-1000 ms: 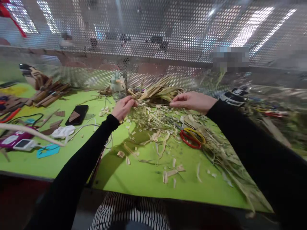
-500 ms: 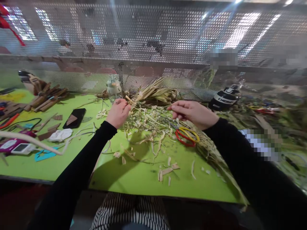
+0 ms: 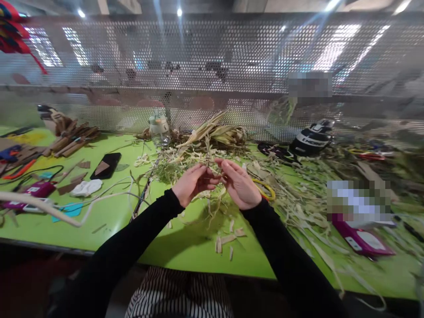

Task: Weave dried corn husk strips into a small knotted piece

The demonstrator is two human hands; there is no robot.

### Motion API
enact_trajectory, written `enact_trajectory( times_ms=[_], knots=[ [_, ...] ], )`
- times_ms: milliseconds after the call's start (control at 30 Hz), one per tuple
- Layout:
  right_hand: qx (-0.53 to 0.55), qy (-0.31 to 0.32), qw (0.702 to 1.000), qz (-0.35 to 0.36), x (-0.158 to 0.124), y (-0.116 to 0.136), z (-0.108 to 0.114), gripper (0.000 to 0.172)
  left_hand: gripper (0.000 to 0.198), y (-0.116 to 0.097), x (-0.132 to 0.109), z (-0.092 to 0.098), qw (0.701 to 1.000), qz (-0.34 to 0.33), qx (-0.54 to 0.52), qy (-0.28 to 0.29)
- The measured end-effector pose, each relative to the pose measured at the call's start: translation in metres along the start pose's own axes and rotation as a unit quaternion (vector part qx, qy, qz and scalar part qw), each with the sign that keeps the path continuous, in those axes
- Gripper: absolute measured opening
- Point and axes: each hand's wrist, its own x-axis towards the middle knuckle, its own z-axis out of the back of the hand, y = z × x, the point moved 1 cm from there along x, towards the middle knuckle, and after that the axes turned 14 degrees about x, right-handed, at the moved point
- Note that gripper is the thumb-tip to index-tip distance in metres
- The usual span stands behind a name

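Above the middle of the green table, my left hand and my right hand meet almost fingertip to fingertip. Between them is a thin dried plant strip, pinched by both; its lower part is hidden by my fingers. Pale plant scraps lie heaped just beyond my hands. Close behind my right hand shows the yellow handle of the scissors, the rest covered. A bundle of dried leaves lies at the back, past the scraps.
A clear bottle and a black bottle stand along the perforated metal screen. On the left are a phone, bark sticks and a white cable. A magenta device lies right, among long plant strands.
My hands, apart before, have come together at the centre and nearer to me. My right hand moved left, now covering most of the scissors; my left hand moved right and down.
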Motion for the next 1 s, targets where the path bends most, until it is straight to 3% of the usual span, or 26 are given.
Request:
enact_trajectory(
  times_ms=[267,367,433,533,667,767,867,1000],
  knots=[
    [-0.107,-0.047,0.99,0.076,0.004,-0.011,0.025,0.015,0.022,0.01,0.009,0.012,1.0,-0.016,0.011,-0.016],
    [-0.129,0.004,0.984,0.127,-0.002,-0.011,0.022,0.011,0.021,0.013,0.012,0.016,0.999,-0.014,0.044,-0.008],
    [-0.097,0.039,0.987,0.12,-0.005,-0.012,0.018,0.01,0.021,0.015,0.012,0.017,0.997,-0.008,0.078,0.009],
    [-0.082,0.042,0.991,0.095,-0.005,-0.015,0.018,0.012,0.019,0.017,0.011,0.019,0.993,0.006,0.118,0.018],
    [-0.166,0.06,0.979,0.105,0.001,-0.02,0.023,0.012,0.019,0.014,0.01,0.025,0.991,0.029,0.133,0.008],
    [-0.254,0.071,0.953,0.15,0.003,-0.023,0.023,0.019,0.019,0.011,0.008,0.028,0.992,0.035,0.125,0.003],
    [-0.333,0.11,0.908,0.23,-0.001,-0.023,0.018,0.035,0.019,0.008,0.005,0.029,0.991,0.042,0.124,0.006],
    [-0.407,0.151,0.838,0.33,-0.007,-0.022,0.01,0.018,0.022,0.004,-0.002,0.031,0.992,0.059,0.115,0.01]
  ],
)
